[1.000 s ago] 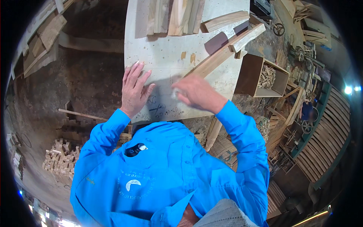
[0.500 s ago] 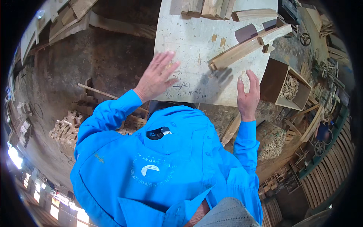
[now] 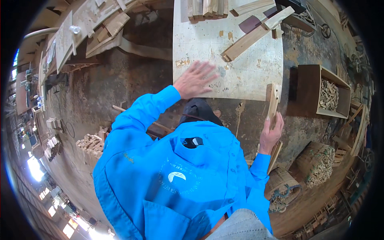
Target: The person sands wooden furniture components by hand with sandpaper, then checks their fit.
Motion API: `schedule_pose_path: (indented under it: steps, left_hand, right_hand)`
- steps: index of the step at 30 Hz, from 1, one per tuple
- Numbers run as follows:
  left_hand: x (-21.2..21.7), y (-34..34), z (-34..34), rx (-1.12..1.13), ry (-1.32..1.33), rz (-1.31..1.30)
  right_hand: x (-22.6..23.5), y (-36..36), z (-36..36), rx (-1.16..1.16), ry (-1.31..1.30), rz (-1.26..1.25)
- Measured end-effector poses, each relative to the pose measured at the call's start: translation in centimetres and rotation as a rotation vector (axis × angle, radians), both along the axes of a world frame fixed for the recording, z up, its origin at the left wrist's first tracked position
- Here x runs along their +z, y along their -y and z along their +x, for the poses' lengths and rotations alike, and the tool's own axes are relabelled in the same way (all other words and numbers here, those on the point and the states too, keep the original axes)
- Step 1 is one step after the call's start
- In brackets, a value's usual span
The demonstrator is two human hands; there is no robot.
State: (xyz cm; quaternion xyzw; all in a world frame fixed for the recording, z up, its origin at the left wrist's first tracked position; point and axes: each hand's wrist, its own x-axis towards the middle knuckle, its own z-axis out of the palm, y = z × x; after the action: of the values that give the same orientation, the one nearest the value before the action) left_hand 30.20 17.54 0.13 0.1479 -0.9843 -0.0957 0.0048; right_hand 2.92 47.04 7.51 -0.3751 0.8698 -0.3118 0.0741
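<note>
My left hand (image 3: 196,80) hovers over or lies at the near edge of the pale worktable (image 3: 192,44), palm down, fingers spread and a little blurred; nothing is in it. To the right, my right hand (image 3: 271,135) has its thumb and fingers on either side of a long wooden piece (image 3: 273,98). Its far end overlaps the table's near right corner, and its lower part passes behind my hand. Farther up the table lies a joined wooden part (image 3: 248,42), slanting over a dark patch.
Wooden blocks (image 3: 208,9) stand together at the table's far end, beside a curved wooden piece (image 3: 252,7). On the right are a box of wood offcuts (image 3: 314,88) and full baskets (image 3: 314,160). Stacked wood pieces (image 3: 91,145) sit on the floor at left.
My right hand has come down from above the table's right edge to the long wooden piece, which now reaches over the corner. My left hand has shifted right along the table edge.
</note>
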Motion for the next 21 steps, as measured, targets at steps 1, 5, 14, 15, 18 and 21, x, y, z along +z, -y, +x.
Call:
schedule_pose_path:
  steps: [1, 5, 14, 15, 18, 21]
  left_hand:
    - [0.0, 1.2, 0.3, -0.004, 0.000, -0.023]
    - [0.4, 6.0, 1.9, 0.273, 0.100, -0.179]
    - [-0.2, 13.0, 6.8, 1.032, 0.104, -0.129]
    - [-0.2, 12.6, 6.4, 0.885, -0.002, -0.144]
    - [-0.2, 10.1, 3.8, 0.543, -0.081, -0.047]
    - [1.2, 8.5, 0.9, 0.546, 0.038, -0.133]
  right_hand:
    - [-0.3, -1.1, 0.2, -0.046, 0.013, -0.003]
    - [-1.3, -4.3, 0.8, -0.134, 0.059, -0.033]
    - [-2.2, -4.9, 0.3, -0.088, 0.008, -0.069]
    - [-2.5, -4.8, 0.3, -0.097, 0.001, -0.078]
    - [-3.8, -4.5, 0.2, -0.111, 0.022, -0.028]
    - [-4.6, -4.2, 0.0, -0.120, 0.103, 0.042]
